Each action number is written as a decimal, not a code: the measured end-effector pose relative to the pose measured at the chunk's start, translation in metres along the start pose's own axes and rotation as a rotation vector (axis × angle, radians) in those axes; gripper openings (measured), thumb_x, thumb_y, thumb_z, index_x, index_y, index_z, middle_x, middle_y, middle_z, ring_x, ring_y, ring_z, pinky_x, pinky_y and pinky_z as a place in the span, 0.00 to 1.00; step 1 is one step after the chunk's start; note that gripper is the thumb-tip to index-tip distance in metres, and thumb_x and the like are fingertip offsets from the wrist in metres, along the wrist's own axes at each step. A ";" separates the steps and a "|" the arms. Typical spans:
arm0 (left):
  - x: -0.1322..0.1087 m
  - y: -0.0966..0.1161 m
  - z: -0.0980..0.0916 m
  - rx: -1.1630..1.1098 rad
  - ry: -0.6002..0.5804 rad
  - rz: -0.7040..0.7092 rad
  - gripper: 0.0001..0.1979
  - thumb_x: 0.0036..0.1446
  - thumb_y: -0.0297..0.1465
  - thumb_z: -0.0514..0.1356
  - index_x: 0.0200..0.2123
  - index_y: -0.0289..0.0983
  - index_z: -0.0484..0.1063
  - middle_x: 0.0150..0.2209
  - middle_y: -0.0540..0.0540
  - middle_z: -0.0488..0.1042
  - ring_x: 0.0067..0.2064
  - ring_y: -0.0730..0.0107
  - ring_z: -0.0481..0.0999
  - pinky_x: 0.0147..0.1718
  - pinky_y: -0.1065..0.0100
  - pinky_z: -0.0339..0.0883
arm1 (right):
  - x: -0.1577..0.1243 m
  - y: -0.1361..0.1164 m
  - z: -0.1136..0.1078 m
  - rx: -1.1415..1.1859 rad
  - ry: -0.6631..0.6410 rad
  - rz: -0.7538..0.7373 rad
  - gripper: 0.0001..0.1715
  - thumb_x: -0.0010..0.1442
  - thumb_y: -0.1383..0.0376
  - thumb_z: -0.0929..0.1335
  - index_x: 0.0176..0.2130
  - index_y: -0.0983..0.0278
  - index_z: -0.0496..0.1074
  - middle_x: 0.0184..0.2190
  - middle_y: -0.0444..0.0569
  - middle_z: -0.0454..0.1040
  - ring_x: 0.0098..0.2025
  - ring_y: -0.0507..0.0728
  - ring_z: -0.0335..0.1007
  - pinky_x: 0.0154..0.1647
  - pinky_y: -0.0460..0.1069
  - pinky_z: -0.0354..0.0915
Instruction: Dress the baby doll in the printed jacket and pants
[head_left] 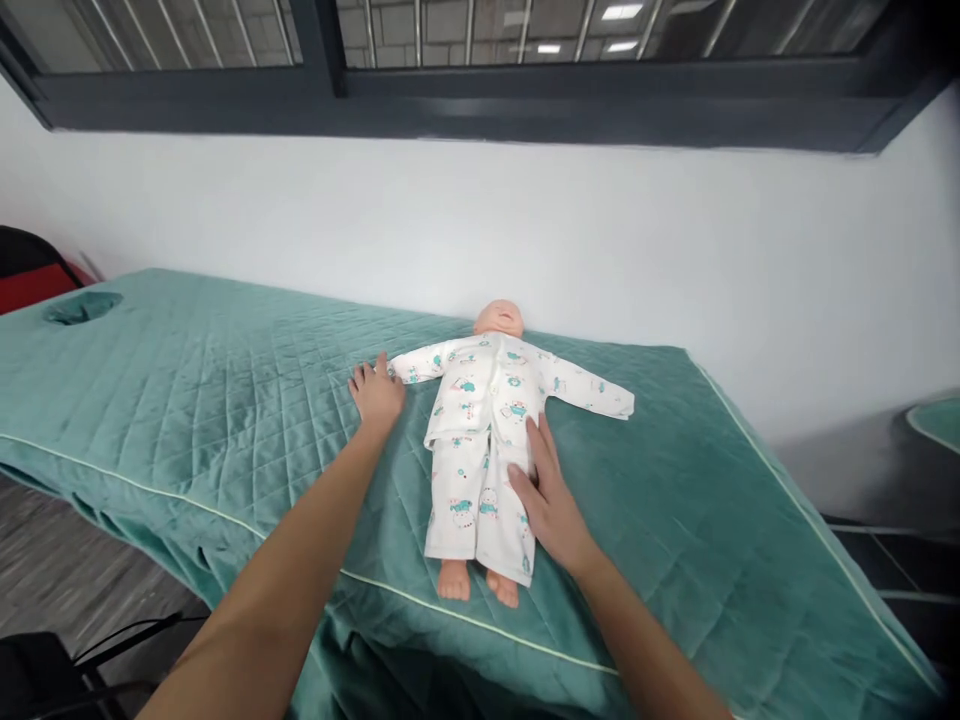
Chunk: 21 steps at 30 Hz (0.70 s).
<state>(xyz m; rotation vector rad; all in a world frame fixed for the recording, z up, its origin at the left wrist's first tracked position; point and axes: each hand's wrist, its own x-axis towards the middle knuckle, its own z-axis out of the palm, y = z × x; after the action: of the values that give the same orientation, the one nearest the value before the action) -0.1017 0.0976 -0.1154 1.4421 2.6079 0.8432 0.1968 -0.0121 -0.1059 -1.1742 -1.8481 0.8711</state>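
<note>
A baby doll [480, 420] lies on its back on a teal quilted bed cover [225, 400], head toward the wall, bare feet toward me. It wears a white printed top with sleeves spread out and matching trousers. My left hand [376, 392] lies flat and open on the cover, fingertips touching the end of the doll's left-side sleeve. My right hand [550, 490] rests flat and open against the doll's hip and trouser leg on the right side.
The bed [750, 560] stands against a white wall [675, 260] under a dark window frame. A round face hole [82, 307] is in the cover at far left. A red and black seat [30, 275] is at left; another teal surface [937, 420] at right.
</note>
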 end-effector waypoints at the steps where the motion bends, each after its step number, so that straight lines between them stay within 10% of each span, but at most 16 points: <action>1: -0.001 -0.002 -0.001 0.012 -0.014 0.009 0.30 0.65 0.33 0.51 0.70 0.37 0.58 0.69 0.32 0.62 0.73 0.41 0.53 0.69 0.40 0.47 | -0.001 0.005 -0.007 0.006 0.006 0.008 0.41 0.69 0.48 0.62 0.74 0.51 0.46 0.77 0.46 0.36 0.77 0.59 0.33 0.77 0.60 0.39; 9: -0.010 -0.025 -0.008 -0.049 0.048 0.027 0.22 0.65 0.32 0.53 0.60 0.41 0.71 0.56 0.37 0.76 0.63 0.46 0.70 0.67 0.41 0.50 | 0.062 0.079 -0.104 -0.484 0.571 0.288 0.33 0.63 0.56 0.65 0.62 0.69 0.70 0.59 0.68 0.71 0.63 0.72 0.64 0.65 0.69 0.58; 21: 0.010 -0.039 0.005 -0.364 0.038 0.137 0.21 0.62 0.25 0.56 0.57 0.37 0.74 0.58 0.41 0.76 0.58 0.52 0.74 0.61 0.48 0.62 | 0.084 0.084 -0.109 -0.670 0.391 0.451 0.31 0.66 0.58 0.63 0.65 0.64 0.69 0.66 0.55 0.66 0.65 0.67 0.64 0.65 0.62 0.61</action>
<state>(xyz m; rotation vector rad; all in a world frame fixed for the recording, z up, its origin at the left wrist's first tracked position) -0.1358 0.0916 -0.1363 1.5180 2.2402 1.2911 0.3021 0.1100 -0.1055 -2.0643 -1.6021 0.1885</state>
